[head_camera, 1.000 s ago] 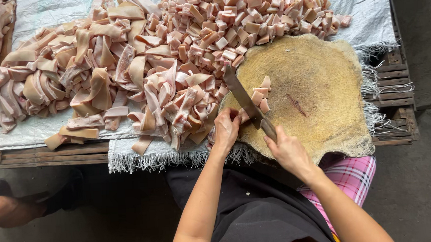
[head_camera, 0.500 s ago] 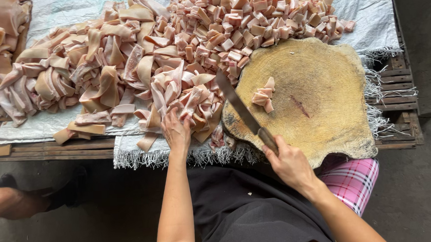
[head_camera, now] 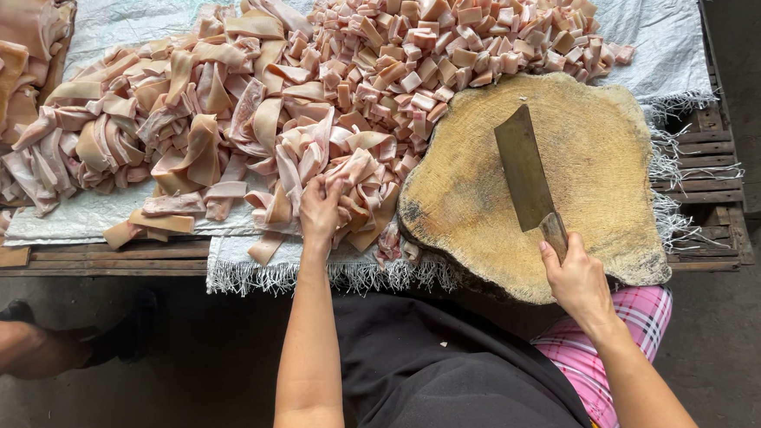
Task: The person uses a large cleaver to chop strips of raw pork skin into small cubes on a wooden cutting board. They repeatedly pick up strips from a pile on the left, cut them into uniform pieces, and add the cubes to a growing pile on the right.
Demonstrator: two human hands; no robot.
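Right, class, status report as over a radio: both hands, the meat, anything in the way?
Left hand gripping pale meat strips at the pile's edge. Right hand holds cleaver, blade flat over wooden chopping block. Block bare; cut cubes heaped behind it.

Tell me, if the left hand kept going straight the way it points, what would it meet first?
Probably more of the pale meat strips; the left hand already clutches strips at the pile's near edge, pointing away into the heap.
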